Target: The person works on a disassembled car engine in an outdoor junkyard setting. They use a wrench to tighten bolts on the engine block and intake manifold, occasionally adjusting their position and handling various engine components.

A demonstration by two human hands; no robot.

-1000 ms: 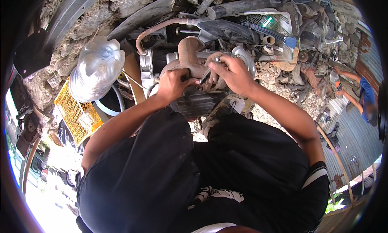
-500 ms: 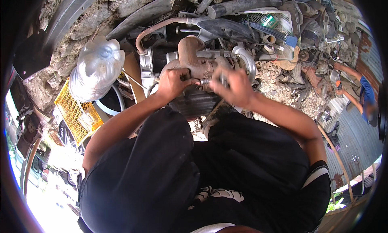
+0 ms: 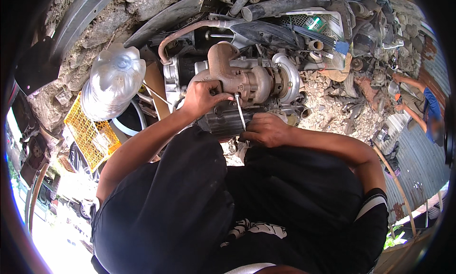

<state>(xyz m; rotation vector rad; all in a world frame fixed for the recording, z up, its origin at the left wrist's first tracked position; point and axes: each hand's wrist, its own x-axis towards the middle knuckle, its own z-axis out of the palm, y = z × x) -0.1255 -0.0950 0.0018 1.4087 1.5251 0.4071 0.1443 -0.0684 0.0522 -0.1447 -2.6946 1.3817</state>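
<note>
The turbocharger (image 3: 247, 79) is rusty tan and dull silver-grey, with a rust-brown pipe (image 3: 183, 34) arching above it. The wrench (image 3: 240, 113) is bright steel. The crate (image 3: 92, 136) is yellow lattice, the plastic bottle (image 3: 114, 81) clear, the trousers (image 3: 228, 212) black.

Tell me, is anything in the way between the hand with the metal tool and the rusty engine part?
Nothing visible is. The right hand holds the thin metal tool, and its tip already reaches up to the rusty engine part. The left hand grips that part beside the tip, not across it.
</note>
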